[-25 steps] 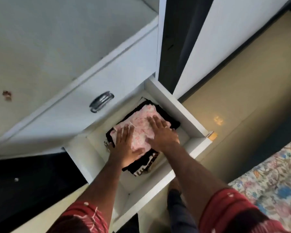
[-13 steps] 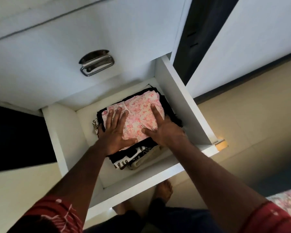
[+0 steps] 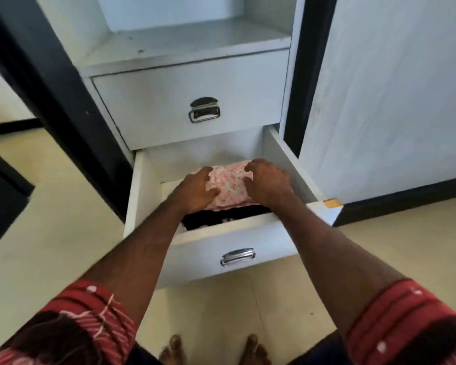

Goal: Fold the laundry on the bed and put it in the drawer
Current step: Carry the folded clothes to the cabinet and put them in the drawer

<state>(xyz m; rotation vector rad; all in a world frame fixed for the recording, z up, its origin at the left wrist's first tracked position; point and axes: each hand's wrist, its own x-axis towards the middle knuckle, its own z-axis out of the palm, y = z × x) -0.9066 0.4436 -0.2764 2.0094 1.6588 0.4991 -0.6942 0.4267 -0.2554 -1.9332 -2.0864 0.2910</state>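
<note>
A folded pink floral garment [image 3: 231,187] lies on top of a pile of black clothes [image 3: 211,221] inside the open lower drawer [image 3: 261,235] of a white wardrobe. My left hand [image 3: 195,192] rests on the garment's left edge, fingers loosely bent and thumb on the cloth. At the garment's right edge is my right hand [image 3: 269,183], its fingers loosely curled over the fabric. Neither hand plainly grips the cloth. The hands and the drawer front hide part of the pile.
The upper drawer [image 3: 190,106] is closed, with a metal handle [image 3: 204,110]; a bare shelf [image 3: 184,43] sits above it. The open drawer's handle [image 3: 237,256] faces me. A white wardrobe door [image 3: 392,88] stands to the right, and my bare feet [image 3: 213,349] are on the tiled floor.
My view has dropped from above the drawer to in front of it. Both hands have gone from lying flat on the pink garment to loosely curled at its two sides.
</note>
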